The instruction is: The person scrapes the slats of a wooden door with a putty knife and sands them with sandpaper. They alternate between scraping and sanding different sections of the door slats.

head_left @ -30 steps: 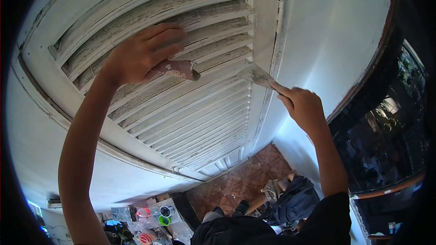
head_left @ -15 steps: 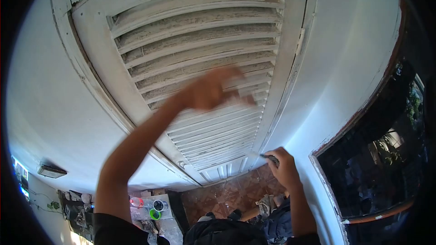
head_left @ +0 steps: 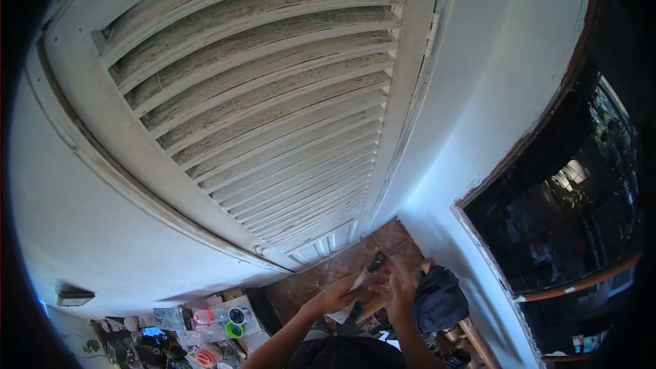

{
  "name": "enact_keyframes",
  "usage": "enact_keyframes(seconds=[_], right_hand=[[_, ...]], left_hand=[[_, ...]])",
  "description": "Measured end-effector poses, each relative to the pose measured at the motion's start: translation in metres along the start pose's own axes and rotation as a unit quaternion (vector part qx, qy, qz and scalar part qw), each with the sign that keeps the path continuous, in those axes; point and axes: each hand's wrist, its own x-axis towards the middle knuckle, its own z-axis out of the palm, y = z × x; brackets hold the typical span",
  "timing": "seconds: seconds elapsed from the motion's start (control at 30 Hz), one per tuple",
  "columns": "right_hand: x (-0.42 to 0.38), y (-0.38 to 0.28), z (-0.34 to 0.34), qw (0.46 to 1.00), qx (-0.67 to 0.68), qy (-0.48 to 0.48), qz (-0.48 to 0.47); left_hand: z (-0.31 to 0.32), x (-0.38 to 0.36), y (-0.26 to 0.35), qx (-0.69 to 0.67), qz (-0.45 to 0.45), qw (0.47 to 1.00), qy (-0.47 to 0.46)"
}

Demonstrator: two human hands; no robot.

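Low in the view, my left hand (head_left: pixel 338 295) is closed around a pale, narrow tool (head_left: pixel 365 279) with a dark end (head_left: pixel 378 260). Something whitish shows below that hand, too unclear to name. Just right of the tool is my right hand (head_left: pixel 401 297), its fingers apart and blurred, with nothing visible in them. Whether it touches the tool cannot be made out. Beyond both hands rises a white louvred door (head_left: pixel 273 89), its upper slats worn and dirty.
On the lower left, a cluttered surface holds a red-topped container (head_left: pixel 203 317), a green ring-shaped item (head_left: pixel 234 330) and a red and white tub (head_left: pixel 208 357). A dark bag or cloth (head_left: pixel 441 299) lies right of my hands, above the tiled floor (head_left: pixel 307 283). A dark glass pane (head_left: pixel 547 232) stands right.
Both hands have come together low in front of my body. My left hand has left the slats, and the dark-ended tool has passed from my right hand to my left. The view has shifted.
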Motion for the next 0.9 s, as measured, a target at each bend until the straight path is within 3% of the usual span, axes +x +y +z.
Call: enact_keyframes(seconds=[0.03, 0.07, 0.13, 0.2, 0.27, 0.33, 0.37, 0.5, 0.6, 0.67, 0.7, 0.77, 0.8, 0.87, 0.9], right_hand=[[0.000, 0.006, -0.001, 0.998, 0.063, 0.020, -0.007], [0.003, 0.014, -0.007, 0.969, -0.198, -0.055, -0.135], [0.001, 0.024, -0.005, 0.852, -0.448, -0.129, -0.239], [-0.009, 0.031, 0.022, 0.951, -0.253, -0.039, -0.172], [-0.007, 0.036, 0.026, 0.949, -0.265, -0.017, -0.172], [0.001, 0.046, 0.026, 0.976, -0.187, -0.017, -0.114], [0.002, 0.049, 0.030, 0.979, -0.165, -0.011, -0.123], [-0.003, 0.054, 0.046, 0.982, -0.114, -0.012, -0.150], [-0.006, 0.064, 0.051, 0.989, -0.121, -0.010, -0.084], [-0.009, 0.063, 0.059, 0.991, -0.124, -0.012, -0.051], [-0.011, 0.059, 0.064, 0.991, -0.121, -0.016, -0.051], [-0.009, 0.043, 0.074, 0.984, -0.157, -0.022, -0.087], [-0.002, 0.038, 0.075, 0.984, -0.153, -0.025, -0.091], [0.018, 0.024, 0.076, 0.970, -0.138, -0.020, -0.197], [0.028, 0.012, 0.084, 0.957, -0.151, -0.005, -0.246]], left_hand=[[0.000, -0.003, 0.000, -0.037, -0.045, 0.998, 0.019], [-0.002, -0.002, -0.007, -0.044, -0.046, 0.998, 0.017], [-0.001, -0.003, -0.023, 0.112, 0.052, 0.992, 0.037], [-0.004, 0.001, -0.014, 0.110, 0.011, 0.993, 0.037], [-0.008, 0.001, -0.003, 0.115, -0.033, 0.992, 0.036], [-0.013, 0.002, 0.005, 0.111, -0.029, 0.988, 0.102], [-0.016, 0.000, 0.004, 0.121, 0.006, 0.984, 0.130], [-0.019, -0.012, 0.013, 0.132, -0.023, 0.981, 0.142], [-0.018, -0.028, 0.022, 0.135, -0.019, 0.970, 0.199], [-0.018, -0.041, 0.023, 0.125, -0.067, 0.967, 0.211], [-0.020, -0.046, 0.019, 0.129, -0.067, 0.966, 0.214], [-0.031, -0.060, 0.009, 0.229, 0.052, 0.925, 0.297], [-0.037, -0.070, 0.008, 0.234, 0.056, 0.924, 0.298], [-0.056, -0.098, 0.008, 0.157, -0.025, 0.910, 0.382], [-0.069, -0.112, 0.009, 0.057, -0.031, 0.904, 0.424]])
